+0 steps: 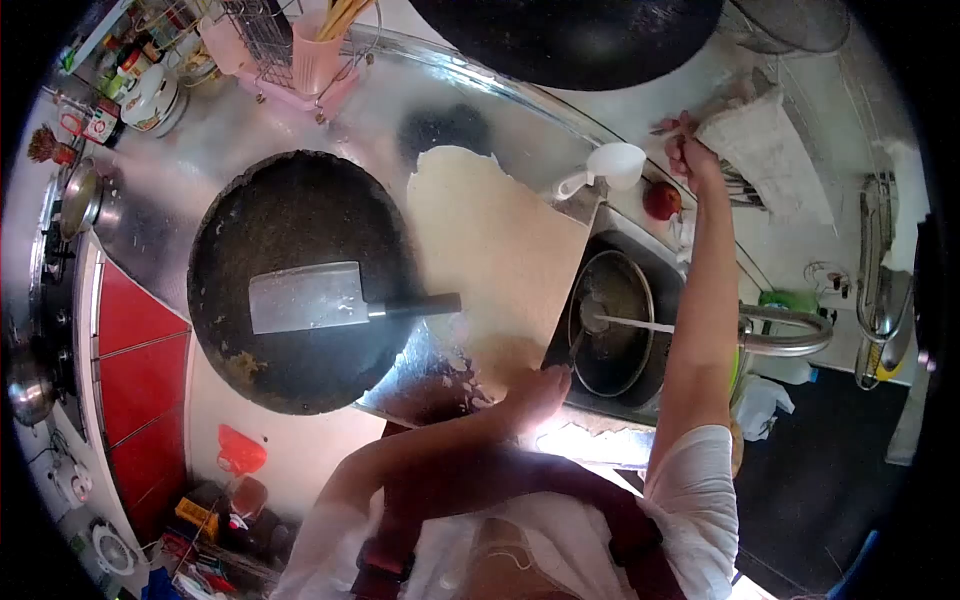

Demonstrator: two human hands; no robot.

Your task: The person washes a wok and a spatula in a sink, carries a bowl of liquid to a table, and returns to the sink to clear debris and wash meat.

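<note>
My right hand (pixel 688 152) reaches out past the sink, beside a hanging pale cloth (pixel 765 140). Its fingers look spread, with nothing visible in them. Below it lies a red fruit (pixel 662 201), next to a white cup with a handle (pixel 617 166). My left hand (pixel 540 397) is low at the sink's near left corner, by a pale board (pixel 485 240); glare and blur hide its fingers. Water runs from the faucet (pixel 790 330) into a metal pan (pixel 612 350) in the sink. A cleaver (pixel 310 297) lies on a round dark chopping block (pixel 300 375).
A large black wok (pixel 570 35) stands at the top. Pink utensil holders (pixel 318 60) and a white lidded pot (pixel 153 100) are at the upper left. A stove (pixel 60 290) runs along the left edge, above red cabinet doors (pixel 150 400).
</note>
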